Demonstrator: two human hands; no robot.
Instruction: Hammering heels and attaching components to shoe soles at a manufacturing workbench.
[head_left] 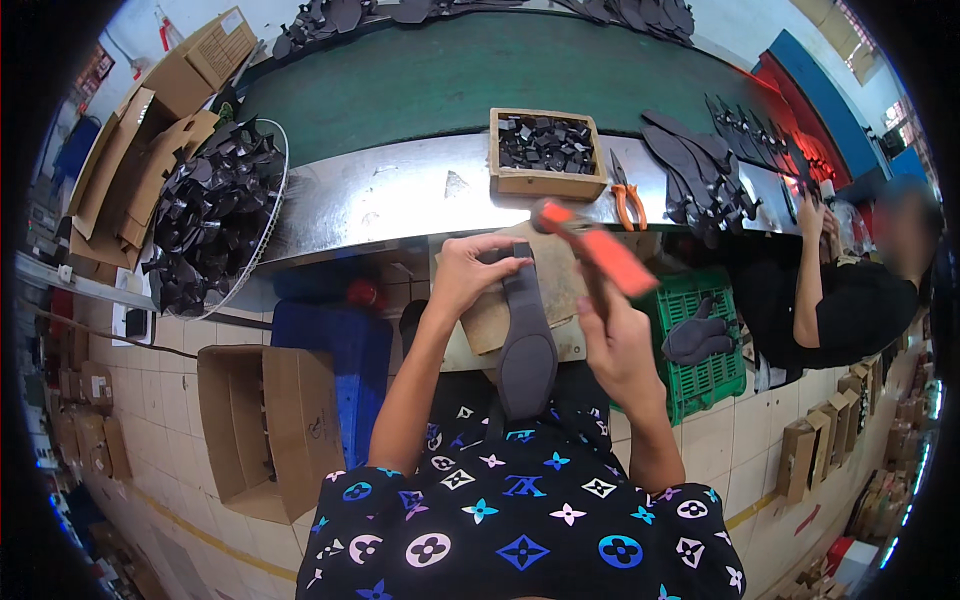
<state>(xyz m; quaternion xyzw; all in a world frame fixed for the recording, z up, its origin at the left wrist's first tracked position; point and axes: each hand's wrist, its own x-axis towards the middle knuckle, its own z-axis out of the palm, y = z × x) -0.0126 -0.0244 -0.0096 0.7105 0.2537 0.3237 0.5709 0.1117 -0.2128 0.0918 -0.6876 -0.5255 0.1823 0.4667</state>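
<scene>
A dark grey shoe sole [527,365] stretches away from my lap, its wide end nearest me. My left hand [468,278] pinches its narrow far end between thumb and fingers. A small black piece [522,249] shows at that end, next to my fingertips; whether it is separate from the sole I cannot tell. My right hand [622,350] is wrapped round the handle of a hammer [608,256] with a red head, slightly blurred. The hammer's dark face is raised just right of the sole's far end. Below the sole lies a worn tan board [558,275].
On the metal-edged bench stand a wooden box [548,183] of small black pieces, orange-handled pliers [626,195] and several soles [690,165]. A wire basket [285,190] of glossy black heels is left. A green crate [705,385] and a co-worker [850,290] are right; a cardboard box [310,430] stands left.
</scene>
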